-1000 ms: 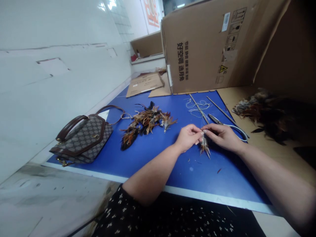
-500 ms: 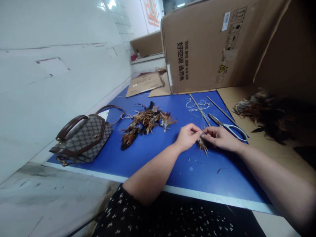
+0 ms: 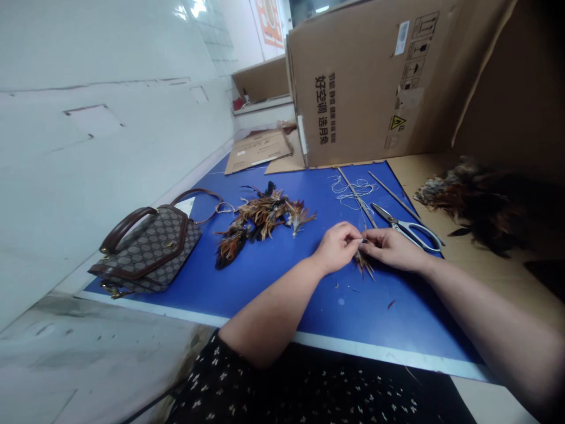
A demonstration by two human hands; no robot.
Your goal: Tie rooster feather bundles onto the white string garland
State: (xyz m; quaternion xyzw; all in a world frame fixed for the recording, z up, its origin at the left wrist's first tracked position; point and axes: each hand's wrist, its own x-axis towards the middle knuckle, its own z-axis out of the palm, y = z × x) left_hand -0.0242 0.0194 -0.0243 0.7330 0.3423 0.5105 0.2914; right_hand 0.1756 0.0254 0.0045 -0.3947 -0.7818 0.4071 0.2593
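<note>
**Head view: two hands pinch a small feather bunch over the blue table**

Both hands meet near the middle of the blue table [image 3: 282, 277]. The left hand [image 3: 338, 247] and the right hand [image 3: 391, 248] come together with fingertips almost touching. Each hand is closed in a pinch on the top of a small feather bunch [image 3: 364, 265]. The left thumb and finger squeeze it from one side, and the right fingers squeeze it from the other.

The feather bunch is long and thin. Its pinched end is up by the fingertips, away from the person. Its fluffy brown tips point down and a little to the right, toward the person. The tips sit just above the table or on it; I cannot tell which.

A thin white string [image 3: 355, 194] lies in loops on the table behind the hands. Scissors [image 3: 408, 227] lie just past the right hand. Two thin sticks [image 3: 353, 191] lie near the string, pointing away from the person.

A pile of brown and black feathers [image 3: 260, 218] lies to the left of the hands. A brown handbag [image 3: 148, 247] sits at the left end of the table. A big cardboard box [image 3: 371, 82] stands at the back. More dark feathers [image 3: 477, 203] lie on the right, on cardboard.
</note>
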